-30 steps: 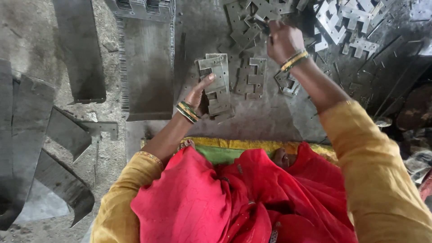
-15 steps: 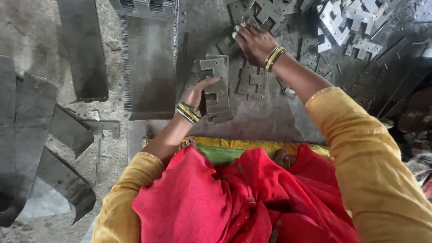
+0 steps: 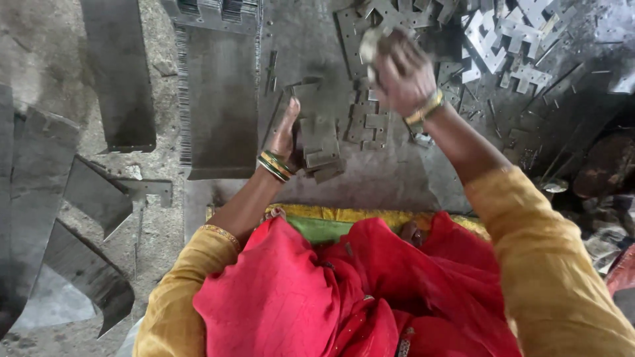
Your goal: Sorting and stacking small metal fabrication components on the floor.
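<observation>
Since half a second ago, our right hand [image 3: 403, 76] lifts a stamped metal piece [image 3: 370, 43] at twelve o'clock; our left hand [image 3: 286, 132] grips the gathered stack [image 3: 317, 132]. Many loose pieces [image 3: 509, 39] remain at one o'clock.

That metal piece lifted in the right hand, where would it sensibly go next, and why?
Probably onto the stack of cut metal plates that the left hand steadies on the floor. The right hand is raised and blurred, gripping what looks like a small pale metal piece above the scattered loose plates. The stack lies just beside it, its pieces roughly aligned, so adding one there seems likely.
</observation>
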